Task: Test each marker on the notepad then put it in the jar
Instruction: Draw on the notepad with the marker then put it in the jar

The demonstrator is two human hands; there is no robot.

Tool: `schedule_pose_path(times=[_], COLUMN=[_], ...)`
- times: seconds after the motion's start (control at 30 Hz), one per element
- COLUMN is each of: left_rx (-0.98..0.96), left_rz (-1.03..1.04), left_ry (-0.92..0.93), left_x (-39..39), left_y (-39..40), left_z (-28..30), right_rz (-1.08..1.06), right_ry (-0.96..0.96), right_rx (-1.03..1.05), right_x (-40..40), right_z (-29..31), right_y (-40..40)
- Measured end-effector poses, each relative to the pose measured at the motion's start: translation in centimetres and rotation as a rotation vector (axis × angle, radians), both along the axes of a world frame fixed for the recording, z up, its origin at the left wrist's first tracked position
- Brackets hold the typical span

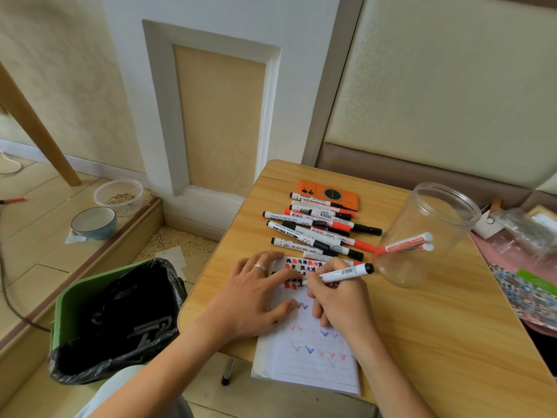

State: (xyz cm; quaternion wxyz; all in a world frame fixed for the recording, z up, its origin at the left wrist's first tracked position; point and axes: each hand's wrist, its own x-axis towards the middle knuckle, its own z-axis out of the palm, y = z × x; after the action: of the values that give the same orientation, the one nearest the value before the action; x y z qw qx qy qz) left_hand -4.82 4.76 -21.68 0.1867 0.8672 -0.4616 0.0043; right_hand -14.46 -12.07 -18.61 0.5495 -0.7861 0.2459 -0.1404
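Left to right. A green bin lined with a black bag stands on the floor beside the table; two bowls sit farther back. The left hand lies flat, fingers spread, pressing down the notepad. The right hand pinches a marker, its tip hidden but apparently at the page. Rows of red and blue test marks already fill the sheet. Beyond the pad, a pile of markers lies untested, partly overlapping an orange phone. The clear jar, near the right hand, holds two red markers. By this count, most of the work remains. The pile crowds the pad's far edge.
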Motion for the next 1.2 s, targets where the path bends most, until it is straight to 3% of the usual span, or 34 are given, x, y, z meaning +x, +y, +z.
schedule_pose_path(times=[1.2], left_rx=[-0.016], left_rz=[-0.002], left_ry=[-0.011], left_x=[-0.06], left_y=[0.05], left_z=[-0.15], right_rz=[-0.033], right_ry=[-0.009], right_rx=[0.010], right_x=[-0.05], right_z=[-0.01], right_y=[0.03])
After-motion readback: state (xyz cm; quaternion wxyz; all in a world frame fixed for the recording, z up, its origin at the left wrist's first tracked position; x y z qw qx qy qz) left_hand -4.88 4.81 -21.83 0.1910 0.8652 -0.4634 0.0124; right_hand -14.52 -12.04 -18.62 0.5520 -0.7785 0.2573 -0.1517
